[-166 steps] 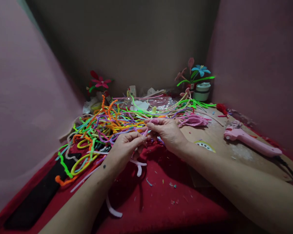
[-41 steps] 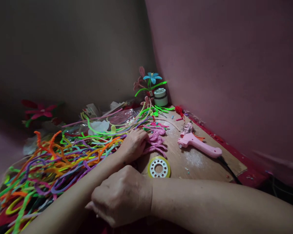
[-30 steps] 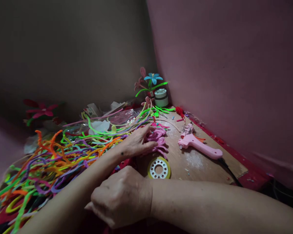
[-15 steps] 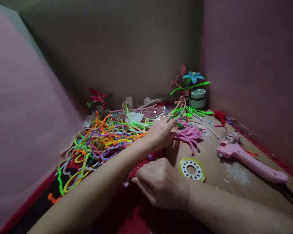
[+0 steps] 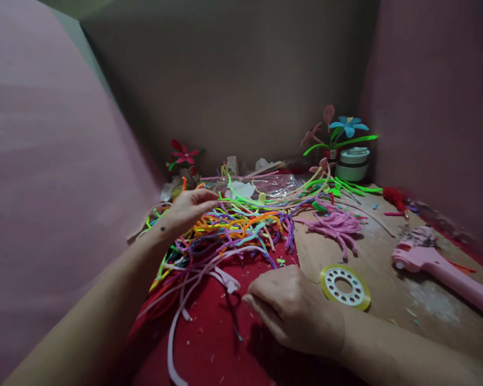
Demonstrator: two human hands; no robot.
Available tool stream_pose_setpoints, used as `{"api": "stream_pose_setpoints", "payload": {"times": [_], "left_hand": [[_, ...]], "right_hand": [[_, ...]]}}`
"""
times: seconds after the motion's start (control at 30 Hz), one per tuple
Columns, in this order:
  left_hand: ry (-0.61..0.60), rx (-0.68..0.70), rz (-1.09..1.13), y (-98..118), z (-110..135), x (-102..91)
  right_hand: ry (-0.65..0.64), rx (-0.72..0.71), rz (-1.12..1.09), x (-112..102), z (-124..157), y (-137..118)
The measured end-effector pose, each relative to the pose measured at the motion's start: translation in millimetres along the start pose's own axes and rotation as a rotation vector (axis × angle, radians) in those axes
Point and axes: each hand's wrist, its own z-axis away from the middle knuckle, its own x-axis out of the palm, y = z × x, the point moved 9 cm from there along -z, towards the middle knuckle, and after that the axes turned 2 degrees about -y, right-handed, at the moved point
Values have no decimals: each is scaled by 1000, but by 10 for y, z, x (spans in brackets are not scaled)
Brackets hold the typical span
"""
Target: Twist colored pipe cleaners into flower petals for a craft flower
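My left hand [image 5: 189,208] is over the far left part of a tangled heap of colourful pipe cleaners [image 5: 229,225]; its fingers are stretched, with a gap beside the thumb, and nothing shows between them. Closer to me, my right hand [image 5: 292,305] is closed in a pinch above the red cloth [image 5: 221,348]. Whatever it may hold is hidden by the fingers. Pale lilac pipe cleaners [image 5: 171,343] trail from the heap across the cloth, left of my right hand. Just right of that hand lies a roll of clear yellowish tape [image 5: 327,287] on a white core.
A pink glue gun [image 5: 438,262] lies on the wooden board [image 5: 386,300] at right, near a bundle of pink pipe cleaners [image 5: 340,228]. Behind stand a blue flower [image 5: 349,127], a lidded pale-green container [image 5: 353,163] and a pink flower [image 5: 186,155]. Walls enclose the back and sides.
My left hand has moved from the middle back to the left over the heap, uncovering pipe cleaners and red cloth. My right hand stays closed near the tape. The view has turned left.
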Motion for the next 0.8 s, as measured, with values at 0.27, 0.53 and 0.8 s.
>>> {"api": "stream_pose_setpoints", "payload": {"times": [0.27, 0.53, 0.8], "left_hand": [[-237, 378, -456, 12, 451, 789], [-331, 371, -613, 62, 763, 907], [-401, 329, -682, 71, 925, 920]], "right_hand": [[-44, 47, -31, 65, 21, 60], [-69, 53, -58, 90, 41, 61], [-106, 88, -83, 121, 44, 84]]}}
